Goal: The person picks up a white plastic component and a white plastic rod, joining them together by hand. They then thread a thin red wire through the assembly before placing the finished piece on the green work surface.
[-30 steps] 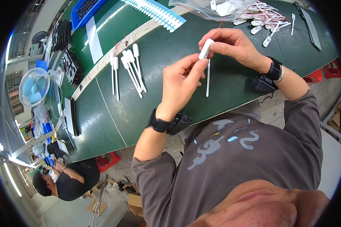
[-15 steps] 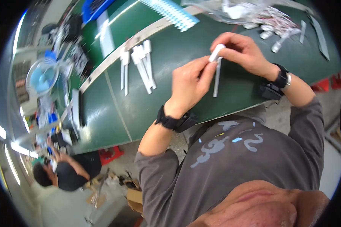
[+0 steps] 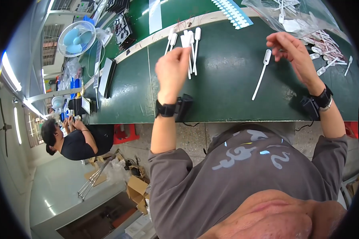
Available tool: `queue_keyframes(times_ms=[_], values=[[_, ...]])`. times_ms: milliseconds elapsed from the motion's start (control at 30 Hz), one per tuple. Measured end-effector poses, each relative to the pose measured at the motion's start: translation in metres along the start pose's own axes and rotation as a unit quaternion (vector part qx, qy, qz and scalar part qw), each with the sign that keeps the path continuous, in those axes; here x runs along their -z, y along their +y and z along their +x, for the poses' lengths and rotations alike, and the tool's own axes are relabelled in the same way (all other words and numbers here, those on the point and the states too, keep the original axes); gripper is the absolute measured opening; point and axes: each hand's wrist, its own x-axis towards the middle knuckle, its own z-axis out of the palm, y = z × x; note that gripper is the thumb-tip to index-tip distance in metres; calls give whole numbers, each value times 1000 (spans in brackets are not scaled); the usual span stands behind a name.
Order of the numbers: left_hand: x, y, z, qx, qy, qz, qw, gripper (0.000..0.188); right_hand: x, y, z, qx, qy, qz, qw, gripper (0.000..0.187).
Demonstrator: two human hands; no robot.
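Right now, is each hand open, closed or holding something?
Left hand: curled by white paddle-shaped sticks; grip cannot be told.
Right hand: open, beside another white paddle-shaped stick.

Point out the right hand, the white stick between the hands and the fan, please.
Right hand [image 3: 297, 55]: head view, hand's middle.
White stick [image 3: 261, 77]: head view, slim shaft.
Fan [image 3: 76, 40]: head view, central hub.

The table [image 3: 215, 95] is dark green, crossed by a cream strip [image 3: 157, 38]. On the table, the lone paddle-shaped piece [image 3: 261, 74] and the clustered pieces [image 3: 197, 40] are white; the heap [image 3: 327, 49] at its right mixes white with dark red. Beyond its near edge, the shirt [image 3: 251, 183] is dark grey with paler swirls [image 3: 229, 158]. Left of it, the fan [image 3: 76, 38] shows light-blue blades.
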Motion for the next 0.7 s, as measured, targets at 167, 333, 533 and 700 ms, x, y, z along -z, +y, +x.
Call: queue_keyframes(times_ms=[167,333,533,700], values=[[-7,-46,16,20,25,173,984,35,-5,3,-7,-86,-83,-41,992,33],[-10,-40,24,2,8,264,964,42,5,0,2,18,-43,-74,996,32],[-4,9,14,-93,66,186,976,31,20,-24,6,-19,103,50,993,27],[-53,93,-21,-264,-76,-8,962,26,30,-11,6,34,115,27,992,29]])
